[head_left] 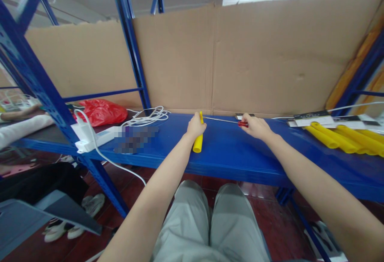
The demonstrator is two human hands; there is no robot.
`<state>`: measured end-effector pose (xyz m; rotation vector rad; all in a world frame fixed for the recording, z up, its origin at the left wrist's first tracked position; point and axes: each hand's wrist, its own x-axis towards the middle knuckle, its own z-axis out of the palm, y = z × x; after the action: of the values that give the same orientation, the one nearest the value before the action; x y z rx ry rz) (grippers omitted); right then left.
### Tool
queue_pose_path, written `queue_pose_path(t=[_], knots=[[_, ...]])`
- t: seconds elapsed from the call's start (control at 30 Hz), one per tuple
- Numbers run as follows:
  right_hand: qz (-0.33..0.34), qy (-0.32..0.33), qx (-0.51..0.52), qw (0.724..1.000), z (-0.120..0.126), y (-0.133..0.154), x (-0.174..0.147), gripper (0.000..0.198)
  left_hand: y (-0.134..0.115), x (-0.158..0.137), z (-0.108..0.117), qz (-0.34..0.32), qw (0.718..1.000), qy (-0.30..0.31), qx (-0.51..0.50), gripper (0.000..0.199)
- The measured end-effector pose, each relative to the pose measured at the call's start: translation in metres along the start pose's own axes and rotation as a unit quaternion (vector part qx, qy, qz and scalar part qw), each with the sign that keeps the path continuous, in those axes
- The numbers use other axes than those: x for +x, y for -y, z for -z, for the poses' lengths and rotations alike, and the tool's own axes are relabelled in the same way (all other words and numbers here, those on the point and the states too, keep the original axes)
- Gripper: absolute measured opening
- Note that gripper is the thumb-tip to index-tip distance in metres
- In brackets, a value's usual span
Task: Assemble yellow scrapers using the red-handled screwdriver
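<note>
My left hand [195, 125] is wrapped round a yellow plastic tube [197, 144], which stands out below the fist with its open end toward me. In my right hand [255, 127] is a screwdriver with a red handle [243, 124]. Its thin metal shaft [220, 120] points left, and the tip reaches the upper part of the yellow tube. Whether the tip is in the tube or only against it, I cannot tell. Both hands are just above the blue shelf top [228, 146].
Several yellow tubes [345, 138] lie at the right beside black-and-white packets [318, 119]. A white power strip [99, 138], coiled cable [153, 115] and red plastic bag [105, 112] are at the left. Cardboard [255, 54] walls the back. A co-worker's sleeve [27, 130] shows far left.
</note>
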<state>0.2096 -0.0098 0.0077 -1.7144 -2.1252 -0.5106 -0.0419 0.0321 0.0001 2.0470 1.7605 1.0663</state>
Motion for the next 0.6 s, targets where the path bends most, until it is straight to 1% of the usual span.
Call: queue_pose_path(t=[0.1, 0.27, 0.37, 0.47, 0.53, 0.6], knots=[[0.003, -0.003, -0.003, 1.000, 0.002, -0.001, 0.000, 0.014, 0.000, 0.000, -0.001, -0.005, 1.000, 0.004, 0.002, 0.031], [0.016, -0.008, 0.001, 1.000, 0.011, -0.008, -0.001, 0.020, 0.000, 0.000, 0.000, -0.006, 1.000, 0.019, -0.019, 0.031], [0.030, 0.025, 0.012, 0.999, 0.015, -0.013, -0.001, 0.024, -0.002, -0.001, 0.001, -0.014, 0.999, 0.030, -0.037, 0.029], [0.037, 0.057, 0.029, 0.997, 0.016, -0.014, 0.000, 0.027, -0.004, -0.003, 0.002, -0.024, 0.998, 0.046, -0.035, 0.028], [0.027, 0.049, 0.017, 0.998, 0.016, -0.012, 0.000, 0.027, -0.004, -0.004, 0.003, -0.026, 0.998, 0.052, -0.030, 0.027], [0.006, 0.027, -0.011, 1.000, 0.015, -0.010, 0.000, 0.027, -0.004, -0.004, 0.003, -0.026, 0.998, 0.054, -0.028, 0.027]])
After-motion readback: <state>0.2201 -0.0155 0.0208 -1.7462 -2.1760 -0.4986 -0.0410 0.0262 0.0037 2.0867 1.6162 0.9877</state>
